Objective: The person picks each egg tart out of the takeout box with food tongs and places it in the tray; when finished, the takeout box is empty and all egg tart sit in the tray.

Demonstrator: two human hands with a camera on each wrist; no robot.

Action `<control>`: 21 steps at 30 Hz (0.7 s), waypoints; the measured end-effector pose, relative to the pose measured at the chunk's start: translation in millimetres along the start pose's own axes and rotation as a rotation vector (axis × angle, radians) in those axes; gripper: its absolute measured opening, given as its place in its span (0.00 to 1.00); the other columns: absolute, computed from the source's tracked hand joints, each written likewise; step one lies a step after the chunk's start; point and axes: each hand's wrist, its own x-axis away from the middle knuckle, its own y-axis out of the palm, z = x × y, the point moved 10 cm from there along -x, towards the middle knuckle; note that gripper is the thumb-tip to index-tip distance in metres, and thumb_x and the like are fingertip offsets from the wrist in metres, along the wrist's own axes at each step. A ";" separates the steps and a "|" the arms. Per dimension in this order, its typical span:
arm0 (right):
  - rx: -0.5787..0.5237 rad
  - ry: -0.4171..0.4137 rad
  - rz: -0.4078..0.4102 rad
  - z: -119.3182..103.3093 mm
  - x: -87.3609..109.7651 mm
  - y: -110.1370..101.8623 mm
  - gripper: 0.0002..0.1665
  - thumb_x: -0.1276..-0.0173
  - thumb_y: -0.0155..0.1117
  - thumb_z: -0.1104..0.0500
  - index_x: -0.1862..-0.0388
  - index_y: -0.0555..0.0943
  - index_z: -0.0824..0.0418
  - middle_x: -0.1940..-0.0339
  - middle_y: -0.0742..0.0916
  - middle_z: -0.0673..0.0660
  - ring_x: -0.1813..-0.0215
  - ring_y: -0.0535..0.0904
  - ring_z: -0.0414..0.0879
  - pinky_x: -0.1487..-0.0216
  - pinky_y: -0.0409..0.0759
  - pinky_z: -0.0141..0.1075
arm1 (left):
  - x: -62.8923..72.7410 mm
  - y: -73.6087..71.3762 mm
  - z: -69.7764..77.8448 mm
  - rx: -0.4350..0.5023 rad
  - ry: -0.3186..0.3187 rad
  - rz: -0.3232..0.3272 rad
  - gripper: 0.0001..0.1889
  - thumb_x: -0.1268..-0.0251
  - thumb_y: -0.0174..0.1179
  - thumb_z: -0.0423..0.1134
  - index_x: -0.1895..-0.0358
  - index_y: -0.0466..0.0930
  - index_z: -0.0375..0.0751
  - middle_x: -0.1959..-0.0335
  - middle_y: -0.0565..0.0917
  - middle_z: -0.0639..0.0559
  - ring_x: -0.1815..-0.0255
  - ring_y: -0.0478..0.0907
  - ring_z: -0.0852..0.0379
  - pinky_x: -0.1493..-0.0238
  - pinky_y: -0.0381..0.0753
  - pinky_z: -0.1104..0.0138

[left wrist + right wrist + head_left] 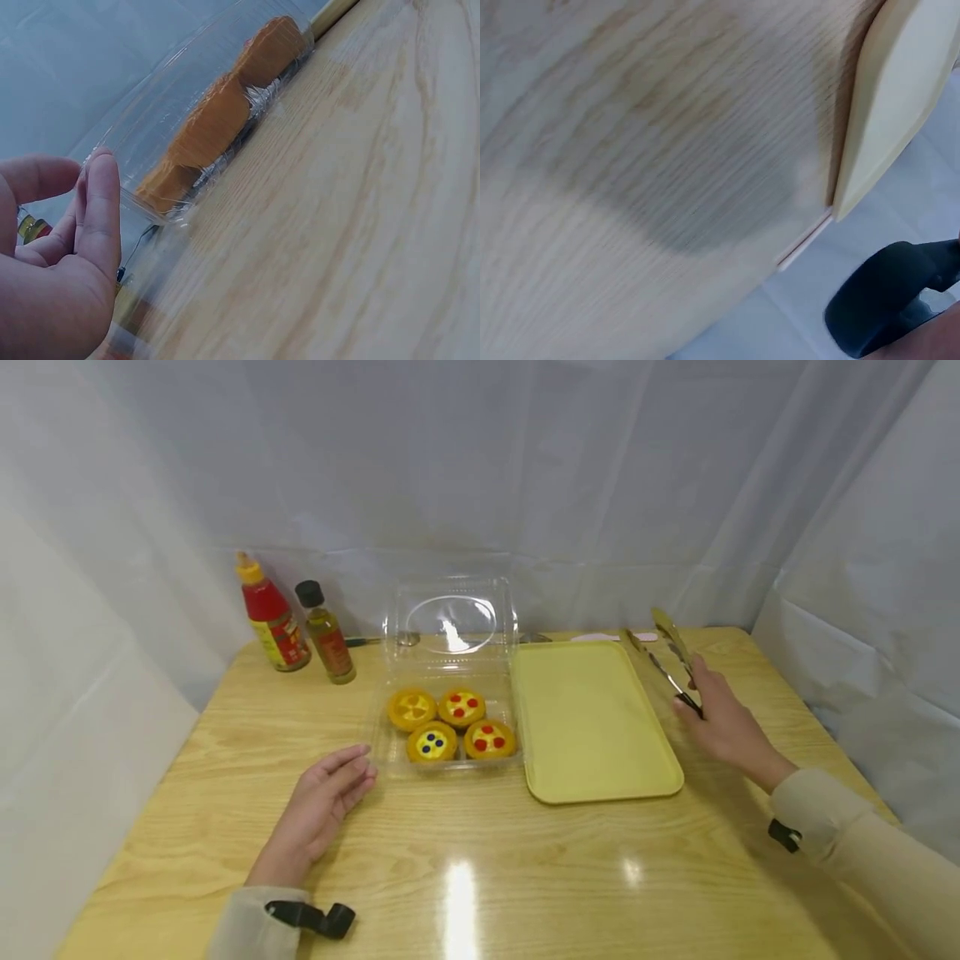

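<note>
My left hand [324, 806] is at the near left corner of a clear plastic clamshell container [491, 766]. In the left wrist view its thumb and fingertips [101, 172] pinch the container's edge. The container's lid [450, 622] stands raised at the back. Several egg tarts [431, 742] sit inside, topped with red, blue or orange pieces. My right hand [720, 718] grips metal tongs [663, 672] by their black handle, right of a yellow tray [600, 727]. The tongs' arms are spread, pointing away from me, with nothing between them. Only a black part of the tongs [877, 296] shows in the right wrist view.
A red sauce bottle [276, 627] with a yellow cap and a black-capped oil bottle [330, 643] stand at the back left. A spoon [407, 639] and a pale pink utensil [596, 637] lie along the wooden table's [540, 877] back edge. White sheets [450, 468] hang behind.
</note>
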 end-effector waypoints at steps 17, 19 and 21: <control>0.126 -0.088 0.011 -50.6 -8.8 16.6 0.39 0.19 0.43 0.42 0.21 0.49 0.60 0.44 0.74 0.69 0.65 0.78 0.58 0.79 0.75 0.44 | 0.6 -2.2 -1.0 -0.005 -0.001 0.016 0.24 0.26 0.56 0.32 0.33 0.64 0.27 0.55 0.81 0.47 0.54 0.81 0.59 0.44 0.81 0.69; 0.123 -0.097 0.012 -56.4 -10.7 18.3 0.37 0.20 0.45 0.41 0.23 0.53 0.59 0.47 0.76 0.67 0.64 0.78 0.57 0.78 0.75 0.46 | 0.5 -1.4 -0.8 -0.009 0.003 0.016 0.24 0.26 0.56 0.32 0.32 0.63 0.26 0.54 0.81 0.47 0.54 0.81 0.59 0.44 0.81 0.69; 0.118 -0.109 0.013 -61.8 -12.6 19.6 0.35 0.21 0.47 0.40 0.25 0.56 0.58 0.49 0.77 0.65 0.59 0.79 0.58 0.75 0.78 0.49 | 0.3 -0.2 -0.4 -0.019 0.007 0.010 0.25 0.26 0.56 0.32 0.32 0.62 0.25 0.54 0.80 0.47 0.53 0.81 0.59 0.44 0.81 0.69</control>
